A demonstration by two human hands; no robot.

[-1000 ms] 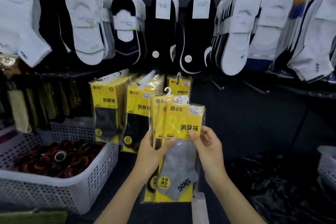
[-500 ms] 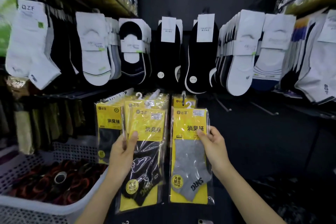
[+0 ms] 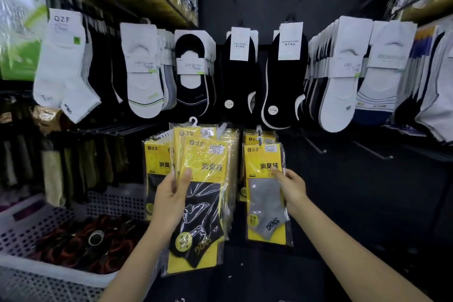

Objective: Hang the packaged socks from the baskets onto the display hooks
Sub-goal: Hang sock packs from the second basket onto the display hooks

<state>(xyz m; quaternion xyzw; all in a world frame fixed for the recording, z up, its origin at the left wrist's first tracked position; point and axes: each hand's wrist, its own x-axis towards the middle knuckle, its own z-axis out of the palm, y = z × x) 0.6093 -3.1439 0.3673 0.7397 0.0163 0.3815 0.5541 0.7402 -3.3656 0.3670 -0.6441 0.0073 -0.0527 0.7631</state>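
Observation:
My left hand [image 3: 171,195] grips a small bunch of yellow packs of black socks [image 3: 203,206] by their left edge, held in front of the hanging rows of the same packs [image 3: 153,154]. A white hanger hook tops the bunch. My right hand [image 3: 291,186] pinches the right edge of a yellow pack with a grey sock [image 3: 264,203]. That pack hangs at the front of a display hook [image 3: 259,131], with another yellow pack behind it.
A white perforated basket [image 3: 49,274] with dark red and black items stands at the lower left. White and black socks [image 3: 242,76] hang in a row above. Bare hooks [image 3: 316,148] stick out to the right of the grey pack.
The two hands have parted. My right hand carried the grey sock pack up onto the display hook, and my left hand moved its bunch of black sock packs left and higher.

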